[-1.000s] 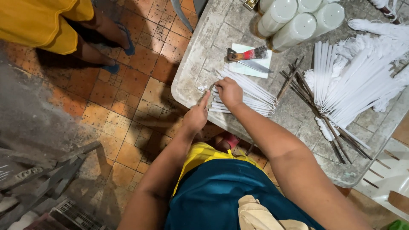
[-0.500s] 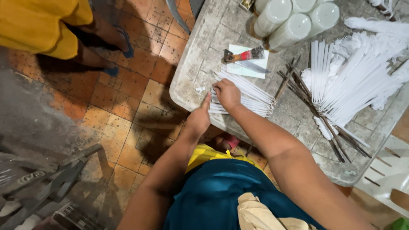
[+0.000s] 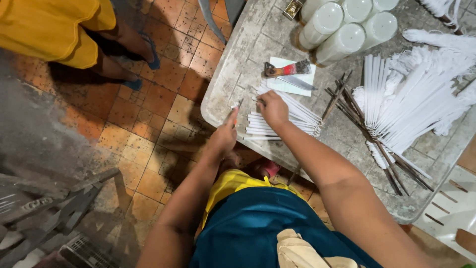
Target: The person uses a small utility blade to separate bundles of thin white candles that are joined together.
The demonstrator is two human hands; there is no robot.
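Left hand (image 3: 224, 135) at the near edge of the worn grey stone table (image 3: 258, 44), pinching a small thin tool, its kind unclear. Just right of it, the bundle of thin white sticks (image 3: 292, 115), long axis running left-right. Right hand (image 3: 271, 106) rests curled on the bundle's left ends, the nearer hand.

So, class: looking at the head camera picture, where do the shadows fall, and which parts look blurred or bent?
Head view: light from the table side throws the arms' shadow onto the floor tiles beside the table; the white sticks under the right hand are sharp; the left hand is slightly soft; the edges bend from a wide lens.
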